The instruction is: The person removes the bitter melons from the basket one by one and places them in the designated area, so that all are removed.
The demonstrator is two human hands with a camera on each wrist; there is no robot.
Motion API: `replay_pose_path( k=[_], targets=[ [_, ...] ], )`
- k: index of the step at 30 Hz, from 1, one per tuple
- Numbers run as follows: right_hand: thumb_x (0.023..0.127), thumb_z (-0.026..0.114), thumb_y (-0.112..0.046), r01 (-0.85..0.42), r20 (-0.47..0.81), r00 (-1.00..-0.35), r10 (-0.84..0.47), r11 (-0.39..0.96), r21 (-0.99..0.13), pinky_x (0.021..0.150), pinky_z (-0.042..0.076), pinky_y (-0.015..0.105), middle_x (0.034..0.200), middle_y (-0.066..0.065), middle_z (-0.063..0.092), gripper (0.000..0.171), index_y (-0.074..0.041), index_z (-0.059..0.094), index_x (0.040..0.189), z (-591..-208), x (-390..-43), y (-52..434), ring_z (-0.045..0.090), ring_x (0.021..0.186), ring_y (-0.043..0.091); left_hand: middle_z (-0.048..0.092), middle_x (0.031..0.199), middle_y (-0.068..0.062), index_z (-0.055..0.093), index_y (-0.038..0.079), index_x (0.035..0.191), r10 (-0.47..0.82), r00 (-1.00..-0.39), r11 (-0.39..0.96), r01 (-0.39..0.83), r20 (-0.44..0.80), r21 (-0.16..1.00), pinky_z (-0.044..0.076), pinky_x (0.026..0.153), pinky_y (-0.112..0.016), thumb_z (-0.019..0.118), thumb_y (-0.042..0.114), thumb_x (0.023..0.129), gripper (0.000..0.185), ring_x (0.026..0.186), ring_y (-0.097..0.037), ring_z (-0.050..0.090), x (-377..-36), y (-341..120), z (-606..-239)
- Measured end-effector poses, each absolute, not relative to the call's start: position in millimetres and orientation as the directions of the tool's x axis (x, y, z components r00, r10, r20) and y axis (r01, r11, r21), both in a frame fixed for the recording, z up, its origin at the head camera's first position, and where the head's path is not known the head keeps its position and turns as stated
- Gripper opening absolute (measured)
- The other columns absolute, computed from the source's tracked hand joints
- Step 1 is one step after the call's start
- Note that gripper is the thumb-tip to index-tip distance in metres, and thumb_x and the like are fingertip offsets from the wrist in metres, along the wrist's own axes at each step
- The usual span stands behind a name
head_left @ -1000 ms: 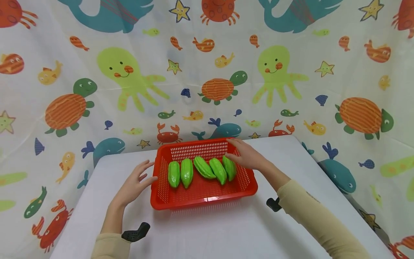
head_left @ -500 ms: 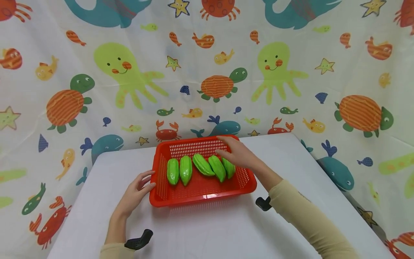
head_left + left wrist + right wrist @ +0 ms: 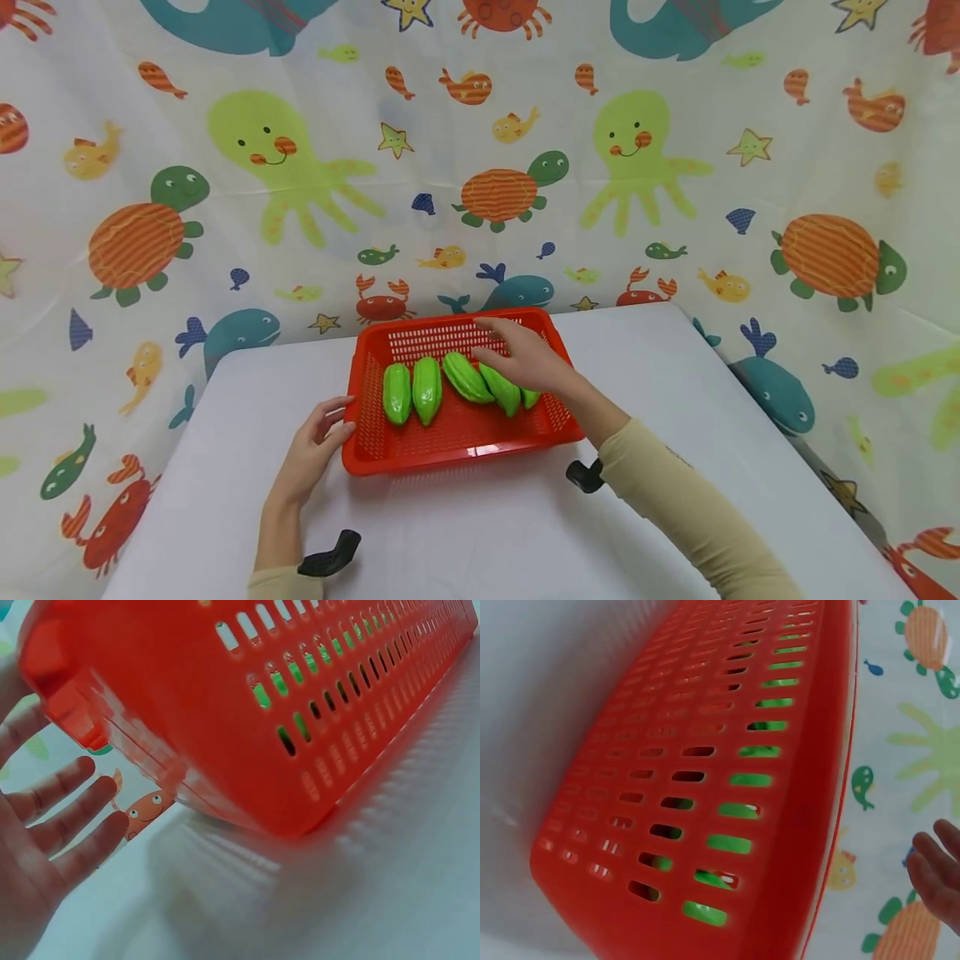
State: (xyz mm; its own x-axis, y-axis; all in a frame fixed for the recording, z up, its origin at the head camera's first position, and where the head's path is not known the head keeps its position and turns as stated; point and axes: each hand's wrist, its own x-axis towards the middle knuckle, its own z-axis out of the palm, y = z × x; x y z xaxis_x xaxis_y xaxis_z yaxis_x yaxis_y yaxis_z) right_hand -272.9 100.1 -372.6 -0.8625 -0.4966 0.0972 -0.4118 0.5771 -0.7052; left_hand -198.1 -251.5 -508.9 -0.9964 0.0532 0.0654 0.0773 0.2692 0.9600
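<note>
While my left hand [image 3: 311, 450] rests relaxed against the red basket's [image 3: 457, 450] left wall, my right hand [image 3: 528, 362] hovers, fingers extended and holding nothing, over the green starfruits [image 3: 423, 398].

A flat white table [image 3: 465, 533] with rounded far corners carries a red perforated plastic basket [image 3: 457, 446] near its far edge. The person's left hand [image 3: 311, 450] rests on the tabletop just beside the basket's left wall, fingers relaxed.
</note>
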Motion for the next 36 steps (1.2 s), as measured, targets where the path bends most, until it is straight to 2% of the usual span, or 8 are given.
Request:
replay_pose_path(
  k=[5,7,13,17,21,25,29,36],
  targets=[
    [0.096,0.06,-0.038,-0.401,0.08,-0.859,-0.506,0.568,-0.719,0.097,0.049,0.045,0.144,0.004,0.05,0.057,-0.015,0.045,0.145,-376,-271,90,0.048,0.129,0.025,0.046,0.142,-0.01,0.046,0.014,0.14,0.042,-0.996,0.309,0.091,0.082,0.947,0.046,0.089,-0.016,0.059,0.031,0.098,0.047,0.126,-0.01,0.043,-190,-260,-509],
    [0.096,0.061,-0.038,-0.408,0.08,-0.853,-0.515,0.565,-0.718,0.098,0.049,0.045,0.143,0.003,0.05,0.056,-0.016,0.046,0.145,-377,-271,86,0.049,0.129,0.025,0.046,0.142,-0.01,0.046,0.014,0.14,0.034,-0.996,0.321,0.087,0.08,0.943,0.047,0.089,-0.016,0.059,0.031,0.098,0.047,0.124,-0.008,0.043,-186,-262,-510],
    [0.095,0.061,-0.039,-0.419,0.085,-0.845,-0.527,0.555,-0.718,0.097,0.05,0.042,0.139,0.0,0.053,0.054,-0.015,0.049,0.142,-375,-272,74,0.052,0.125,0.023,0.045,0.144,-0.01,0.044,0.013,0.141,0.04,-0.997,0.36,0.083,0.073,0.929,0.046,0.09,-0.017,0.059,0.032,0.098,0.05,0.13,-0.024,0.042,-182,-264,-507],
    [0.094,0.062,-0.04,-0.402,0.075,-0.848,-0.525,0.544,-0.736,0.095,0.051,0.037,0.139,0.001,0.054,0.056,-0.015,0.05,0.142,-364,-278,60,0.053,0.123,0.021,0.044,0.146,-0.01,0.043,0.013,0.143,0.056,-0.997,0.376,0.076,0.059,0.923,0.047,0.095,-0.026,0.06,0.034,0.097,0.053,0.134,-0.031,0.04,-184,-262,-505],
    [0.094,0.062,-0.041,-0.391,0.069,-0.842,-0.536,0.515,-0.763,0.096,0.049,0.036,0.141,0.001,0.053,0.055,-0.018,0.05,0.143,-351,-288,39,0.054,0.123,0.019,0.044,0.146,-0.01,0.042,0.014,0.143,0.064,-0.996,0.381,0.079,0.059,0.921,0.048,0.097,-0.032,0.062,0.033,0.096,0.054,0.134,-0.032,0.04,-188,-260,-504],
    [0.094,0.063,-0.042,-0.339,0.06,-0.839,-0.54,0.434,-0.834,0.097,0.049,0.035,0.139,0.0,0.054,0.055,-0.02,0.05,0.142,-346,-301,19,0.055,0.122,0.016,0.043,0.146,-0.01,0.042,0.014,0.143,0.077,-0.995,0.371,0.086,0.062,0.925,0.048,0.094,-0.025,0.061,0.031,0.097,0.053,0.134,-0.032,0.04,-191,-258,-504],
    [0.094,0.064,-0.041,-0.298,0.065,-0.845,-0.532,0.366,-0.882,0.099,0.048,0.037,0.138,0.003,0.055,0.055,-0.019,0.05,0.142,-352,-316,2,0.054,0.123,0.018,0.043,0.146,-0.012,0.041,0.013,0.143,0.094,-0.993,0.362,0.098,0.069,0.927,0.047,0.092,-0.02,0.061,0.032,0.097,0.054,0.134,-0.033,0.04,-194,-256,-503],
    [0.094,0.065,-0.036,-0.287,0.033,-0.843,-0.537,0.398,-0.871,0.101,0.047,0.036,0.138,0.008,0.055,0.057,-0.014,0.049,0.144,-370,-331,-25,0.053,0.126,0.023,0.043,0.146,-0.012,0.041,0.013,0.143,0.107,-0.993,0.36,0.091,0.056,0.929,0.049,0.093,-0.026,0.061,0.032,0.097,0.054,0.135,-0.034,0.039,-196,-253,-502]
  ],
)
